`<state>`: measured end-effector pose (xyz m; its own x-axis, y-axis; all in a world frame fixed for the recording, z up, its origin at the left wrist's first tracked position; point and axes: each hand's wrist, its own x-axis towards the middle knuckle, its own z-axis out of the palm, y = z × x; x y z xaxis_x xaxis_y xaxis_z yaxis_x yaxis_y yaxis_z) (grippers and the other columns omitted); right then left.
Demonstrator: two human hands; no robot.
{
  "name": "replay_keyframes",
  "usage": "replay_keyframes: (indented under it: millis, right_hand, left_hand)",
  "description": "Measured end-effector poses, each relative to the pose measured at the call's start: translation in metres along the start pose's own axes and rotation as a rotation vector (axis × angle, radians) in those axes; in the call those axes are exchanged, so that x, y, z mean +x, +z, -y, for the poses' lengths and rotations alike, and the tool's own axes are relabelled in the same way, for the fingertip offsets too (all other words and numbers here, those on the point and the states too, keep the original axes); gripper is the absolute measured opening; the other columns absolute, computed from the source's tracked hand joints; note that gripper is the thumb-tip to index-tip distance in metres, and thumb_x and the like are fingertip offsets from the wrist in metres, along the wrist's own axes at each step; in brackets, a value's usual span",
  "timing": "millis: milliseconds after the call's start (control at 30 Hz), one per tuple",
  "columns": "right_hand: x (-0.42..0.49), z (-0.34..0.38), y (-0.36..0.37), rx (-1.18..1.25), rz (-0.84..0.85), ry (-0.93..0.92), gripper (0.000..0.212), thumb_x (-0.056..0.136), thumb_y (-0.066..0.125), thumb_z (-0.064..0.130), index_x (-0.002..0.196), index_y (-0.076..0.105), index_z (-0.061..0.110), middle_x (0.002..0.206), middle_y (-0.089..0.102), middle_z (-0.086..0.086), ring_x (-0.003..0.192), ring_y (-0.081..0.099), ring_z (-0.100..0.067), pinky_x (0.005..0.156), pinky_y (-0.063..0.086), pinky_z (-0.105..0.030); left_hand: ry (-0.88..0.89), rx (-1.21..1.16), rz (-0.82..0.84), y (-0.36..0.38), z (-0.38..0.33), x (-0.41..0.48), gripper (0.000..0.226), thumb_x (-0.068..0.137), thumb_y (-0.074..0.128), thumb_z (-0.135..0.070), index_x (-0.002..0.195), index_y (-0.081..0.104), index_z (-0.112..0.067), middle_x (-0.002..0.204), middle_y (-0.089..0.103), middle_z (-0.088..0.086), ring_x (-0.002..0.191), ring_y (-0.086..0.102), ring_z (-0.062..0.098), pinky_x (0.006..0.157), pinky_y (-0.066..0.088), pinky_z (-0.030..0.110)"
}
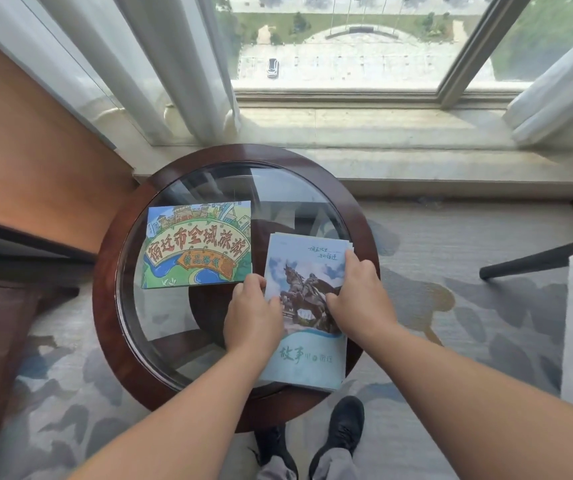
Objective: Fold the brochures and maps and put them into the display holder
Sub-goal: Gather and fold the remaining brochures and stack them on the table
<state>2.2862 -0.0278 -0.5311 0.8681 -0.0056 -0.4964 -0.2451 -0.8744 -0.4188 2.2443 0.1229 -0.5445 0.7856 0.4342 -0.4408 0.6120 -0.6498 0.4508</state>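
Head view: left hand (252, 315) & right hand (361, 296) grip opposite edges of the horse brochure (307, 362) on the tabletop (105, 306) — prob. squaring its folded layers.

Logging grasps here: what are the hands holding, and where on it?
Both grip the blue brochure: left hand at its left edge, right hand at its right edge.

Bright window (340, 43) daylight, sharp focus, glass glare, bowed edges
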Motion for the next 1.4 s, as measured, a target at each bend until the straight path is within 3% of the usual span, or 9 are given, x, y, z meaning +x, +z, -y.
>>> replay_keyframes:
  millis: [133,300,467,600,867,1033,1233,1300,1400]
  right_hand:
    - [0.002,-0.002,-0.007,-0.242,-0.014,-0.137,0.093,0.083,0.071,0.031,0.153,0.01,0.025,0.135,0.032,-0.006,0.112,0.044,-0.028,0.088,0.045,-0.038]
    - [0.02,-0.005,-0.014,-0.519,0.12,-0.313,0.102,0.082,0.071,0.047,0.155,0.005,0.024,0.162,0.001,-0.003,0.147,0.008,-0.031,0.116,0.025,-0.044]
    - [0.029,-0.009,-0.012,-0.548,0.128,-0.378,0.094,0.086,0.066,0.043,0.156,0.007,0.018,0.164,0.004,-0.003,0.15,0.003,-0.023,0.12,0.017,-0.041]
    - [0.032,-0.011,-0.007,-0.517,0.104,-0.37,0.08,0.094,0.057,0.035,0.156,0.009,0.016,0.163,0.007,-0.006,0.15,0.006,-0.022,0.119,0.02,-0.04]
    - [0.023,-0.007,-0.013,-0.53,0.165,-0.317,0.096,0.088,0.067,0.036,0.156,0.0,0.019,0.164,-0.004,-0.003,0.15,-0.002,-0.019,0.119,0.014,-0.047]
    - [0.025,-0.009,-0.01,-0.521,0.145,-0.324,0.095,0.09,0.066,0.031,0.156,-0.001,0.02,0.164,-0.005,-0.001,0.15,-0.002,-0.018,0.119,0.012,-0.047]
    - [0.027,-0.013,-0.009,-0.519,0.147,-0.338,0.1,0.088,0.068,0.038,0.156,-0.003,0.021,0.164,-0.009,0.0,0.15,-0.003,-0.021,0.12,0.011,-0.044]
    - [0.019,-0.013,-0.008,-0.427,0.101,-0.294,0.101,0.086,0.069,0.04,0.156,-0.001,0.02,0.163,-0.006,-0.003,0.15,0.003,-0.026,0.118,0.017,-0.042]
    - [-0.004,-0.013,-0.001,-0.067,-0.001,-0.054,0.098,0.083,0.071,0.036,0.154,0.006,0.019,0.151,0.02,-0.007,0.135,0.031,-0.028,0.106,0.035,-0.041]
  left_hand:
    - [0.029,0.004,-0.007,0.0,0.001,0.001,0.016,0.095,0.057,-0.027,0.106,0.046,-0.026,0.109,0.054,0.001,0.09,0.055,0.022,0.071,0.042,0.034]
    - [0.112,0.1,-0.112,0.005,0.0,-0.003,0.03,0.091,0.056,-0.022,0.12,0.048,-0.022,0.118,0.05,0.005,0.109,0.047,0.026,0.088,0.043,0.041]
    - [0.461,0.235,-0.014,0.032,-0.028,0.007,0.063,0.093,0.048,-0.03,0.151,0.029,-0.015,0.158,0.023,0.013,0.147,0.013,0.029,0.119,0.009,0.043]
    - [0.484,0.458,0.042,0.059,-0.027,0.018,0.071,0.101,0.028,-0.044,0.156,-0.005,-0.016,0.163,-0.016,0.013,0.149,-0.021,0.027,0.115,-0.022,0.044]
    - [0.583,0.615,0.071,0.06,0.015,-0.022,0.079,0.092,0.006,-0.059,0.151,-0.016,-0.012,0.154,-0.031,0.014,0.144,-0.032,0.027,0.117,-0.02,0.047]
    - [0.674,0.67,0.142,0.06,0.045,-0.051,0.084,0.091,0.02,-0.065,0.152,0.003,-0.009,0.16,-0.003,0.022,0.151,0.001,0.036,0.119,0.007,0.055]
    - [0.612,0.796,0.228,0.056,0.039,-0.051,0.083,0.089,0.0,-0.067,0.144,-0.034,-0.015,0.149,-0.043,0.018,0.142,-0.037,0.031,0.115,-0.022,0.052]
    - [0.594,0.686,0.246,0.048,0.035,-0.052,0.084,0.09,0.01,-0.065,0.152,-0.022,-0.018,0.157,-0.033,0.014,0.145,-0.032,0.027,0.115,-0.023,0.048]
    - [0.476,0.335,0.084,0.025,0.021,-0.048,0.07,0.09,0.043,-0.048,0.152,0.026,-0.02,0.161,0.015,0.01,0.148,0.008,0.028,0.119,0.009,0.047]
